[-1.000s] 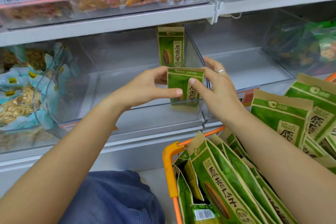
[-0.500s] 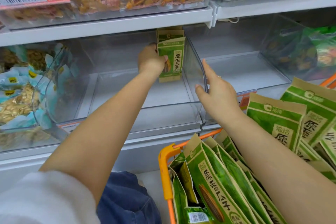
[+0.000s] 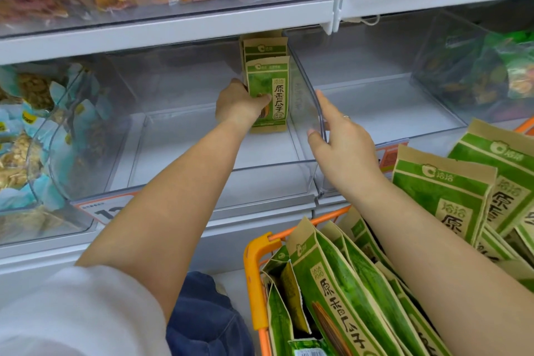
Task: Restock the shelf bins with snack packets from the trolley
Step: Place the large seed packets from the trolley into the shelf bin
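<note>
Biggest item first: the clear plastic shelf bin (image 3: 202,179) on the middle white metal shelf is nearly bare, w/ only a short row of green-and-kraft-paper seed packets (image 3: 264,48) standing upright at its back right corner, against the right wall.

Orange wire trolley (image 3: 257,251), bottom right, is packed w/ the same green packets (image 3: 332,292), so most of the restock is, by my read, yet to do.

Change vs a sec ago: the front green seed packet (image 3: 271,89) was held out in front of the bin btwn both hands. Half a sec ago it was already deep in the bin, in the left hand alone; now it stands just in front of the row, base near the bin floor.

Left hand (image 3: 238,104) grips that packet, thumb across its face, fingers behind it.

Right hand (image 3: 341,141) has let go of the packet; fingers straight & apart, resting on the bin's curved right wall edge, holding nothing.

Meaning: handover done, placement almost finished. Likely next: release, then the free right hand goes to the trolley for another. Risk: packet may tip fwd once released.
</note>
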Action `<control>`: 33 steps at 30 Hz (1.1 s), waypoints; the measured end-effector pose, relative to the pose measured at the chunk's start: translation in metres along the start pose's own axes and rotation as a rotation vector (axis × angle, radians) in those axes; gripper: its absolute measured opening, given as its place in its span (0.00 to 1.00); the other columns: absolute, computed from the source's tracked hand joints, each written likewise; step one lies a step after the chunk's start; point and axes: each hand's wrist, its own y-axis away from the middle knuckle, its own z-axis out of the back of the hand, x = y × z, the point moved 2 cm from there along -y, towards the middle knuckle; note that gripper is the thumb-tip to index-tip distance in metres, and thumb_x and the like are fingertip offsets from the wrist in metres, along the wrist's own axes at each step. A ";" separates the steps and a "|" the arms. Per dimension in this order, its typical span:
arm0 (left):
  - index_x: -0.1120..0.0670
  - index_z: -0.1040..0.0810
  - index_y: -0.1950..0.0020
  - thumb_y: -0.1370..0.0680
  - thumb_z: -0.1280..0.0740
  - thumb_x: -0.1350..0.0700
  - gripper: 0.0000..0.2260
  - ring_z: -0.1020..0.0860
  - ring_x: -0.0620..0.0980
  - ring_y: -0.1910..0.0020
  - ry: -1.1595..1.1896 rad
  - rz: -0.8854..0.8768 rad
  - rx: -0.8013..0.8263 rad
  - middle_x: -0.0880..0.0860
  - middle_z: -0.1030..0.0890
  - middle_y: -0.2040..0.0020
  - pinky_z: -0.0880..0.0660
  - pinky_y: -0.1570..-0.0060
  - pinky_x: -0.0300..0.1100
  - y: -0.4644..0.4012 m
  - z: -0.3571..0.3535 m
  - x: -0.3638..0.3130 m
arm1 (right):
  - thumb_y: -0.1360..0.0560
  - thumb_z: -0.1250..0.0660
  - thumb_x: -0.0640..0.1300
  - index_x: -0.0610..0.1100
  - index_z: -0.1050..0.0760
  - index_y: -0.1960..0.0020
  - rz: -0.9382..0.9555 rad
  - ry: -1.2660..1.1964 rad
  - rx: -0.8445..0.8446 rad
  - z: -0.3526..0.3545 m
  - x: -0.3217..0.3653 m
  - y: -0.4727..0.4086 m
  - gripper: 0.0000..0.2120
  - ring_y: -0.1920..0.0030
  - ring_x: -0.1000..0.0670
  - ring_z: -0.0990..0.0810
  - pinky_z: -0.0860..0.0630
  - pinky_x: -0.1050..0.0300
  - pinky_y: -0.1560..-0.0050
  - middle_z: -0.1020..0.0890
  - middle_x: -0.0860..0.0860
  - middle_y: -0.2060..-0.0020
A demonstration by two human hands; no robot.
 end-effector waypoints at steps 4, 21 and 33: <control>0.57 0.29 0.41 0.26 0.30 0.44 0.21 0.22 0.54 0.45 0.009 -0.039 -0.031 0.54 0.20 0.44 0.30 0.59 0.41 0.001 -0.002 -0.001 | 0.20 0.42 0.44 0.54 0.49 0.22 0.000 -0.004 -0.005 0.001 0.001 0.000 0.29 0.46 0.42 0.23 0.26 0.49 0.49 0.24 0.45 0.37; 0.56 0.33 0.29 0.25 0.30 0.51 0.26 0.31 0.52 0.32 0.092 -0.176 0.102 0.53 0.29 0.31 0.34 0.43 0.37 0.043 0.053 -0.009 | 0.20 0.39 0.47 0.48 0.52 0.21 0.008 -0.089 0.019 0.009 0.008 0.005 0.33 0.27 0.46 0.37 0.36 0.55 0.36 0.38 0.46 0.26; 0.58 0.20 0.48 0.26 0.28 0.62 0.08 0.19 0.48 0.48 0.246 -0.542 0.924 0.55 0.17 0.50 0.24 0.42 0.44 0.189 0.069 0.016 | 0.23 0.36 0.51 0.51 0.21 0.54 0.150 0.056 0.164 0.064 0.032 0.077 0.07 0.61 0.53 0.21 0.26 0.56 0.56 0.18 0.56 0.63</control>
